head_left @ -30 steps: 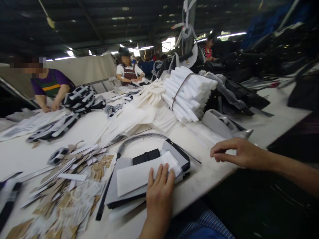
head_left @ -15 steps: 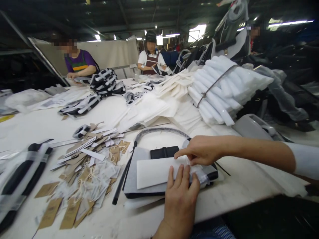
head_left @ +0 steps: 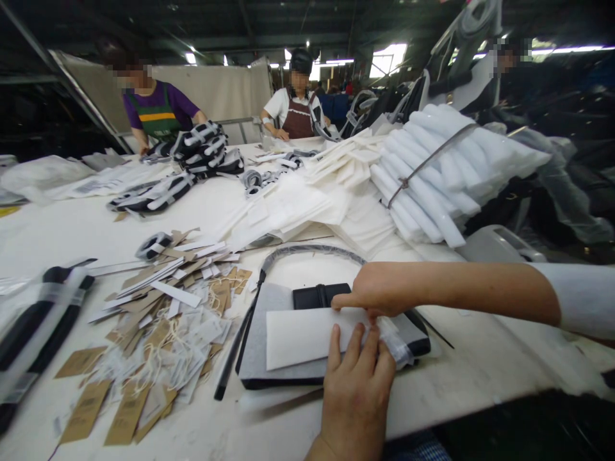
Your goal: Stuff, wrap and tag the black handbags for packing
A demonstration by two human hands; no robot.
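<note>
A handbag lies flat at the table's front, with grey tissue over its body and its wrapped handle arching away from me. A dark flap tab shows near its top. On the bag rests a white foam sheet, with crinkled clear plastic at its right end. My left hand lies with fingers spread over the sheet's lower edge. My right hand is curled above the sheet, index finger stretched to the tab's lower edge. What its other fingers hold, if anything, is hidden.
Left of the bag lies a heap of paper tags, with wrapped black straps beyond it. White foam sheets and a tied bundle of white rolls stand behind. Two co-workers work across the table.
My right hand has shifted slightly left and flattened, its index finger now straighter along the sheet's upper edge. My left hand stays on the sheet. The whole view has tilted slightly.
</note>
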